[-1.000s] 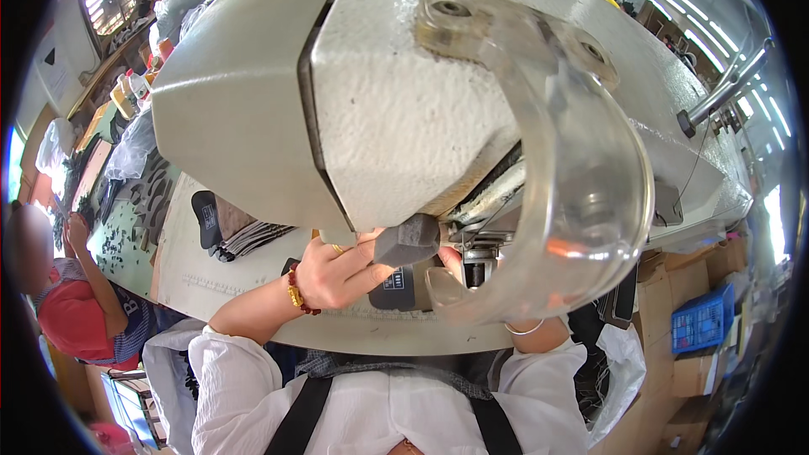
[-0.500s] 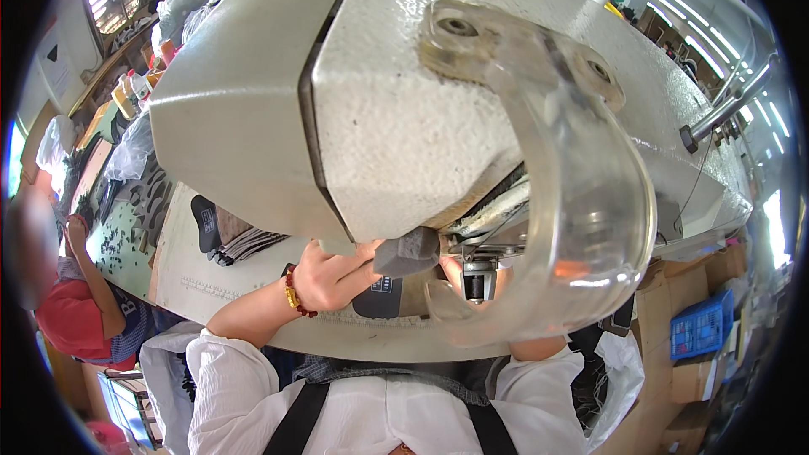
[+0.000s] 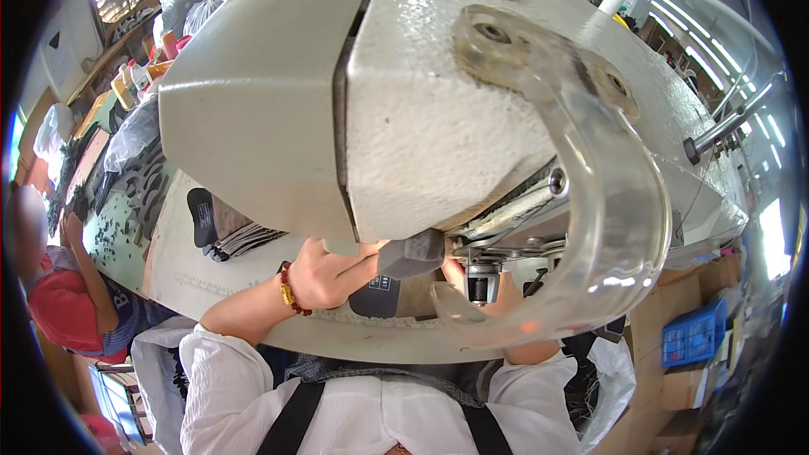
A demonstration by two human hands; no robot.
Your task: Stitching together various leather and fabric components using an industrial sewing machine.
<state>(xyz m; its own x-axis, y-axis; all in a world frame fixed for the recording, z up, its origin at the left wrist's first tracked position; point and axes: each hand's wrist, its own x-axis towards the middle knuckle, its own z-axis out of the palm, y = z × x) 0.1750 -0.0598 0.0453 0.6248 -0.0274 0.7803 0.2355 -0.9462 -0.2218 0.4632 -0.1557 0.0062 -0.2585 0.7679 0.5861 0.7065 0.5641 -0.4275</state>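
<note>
A large off-white sewing machine head [image 3: 438, 143] fills the middle of the view. My left hand [image 3: 324, 274], with a red and gold bracelet at the wrist, is at the machine's left underside. Its fingers are bent together, their tips hidden by a dark grey faceted block [image 3: 411, 254]. Just below lies a dark sole-shaped piece [image 3: 373, 299] with a pale print. My right hand [image 3: 506, 293] is by the presser area [image 3: 482, 285], largely covered by the machine and its curved clear guard [image 3: 607, 227]; what its fingers hold does not show.
On the pale worktable [image 3: 181, 274], a similar dark piece [image 3: 200, 217] lies beside a striped stack [image 3: 244, 242]. Farther left, another person [image 3: 72, 303] sits at a greenish table [image 3: 114, 232] with dark cut pieces. A blue basket [image 3: 693, 333] and cardboard boxes stand at right.
The view has shifted slightly, so the machine and guard appear a little farther right. My left hand keeps its bent-finger pose by the grey block. More of the right hand shows below the machine.
</note>
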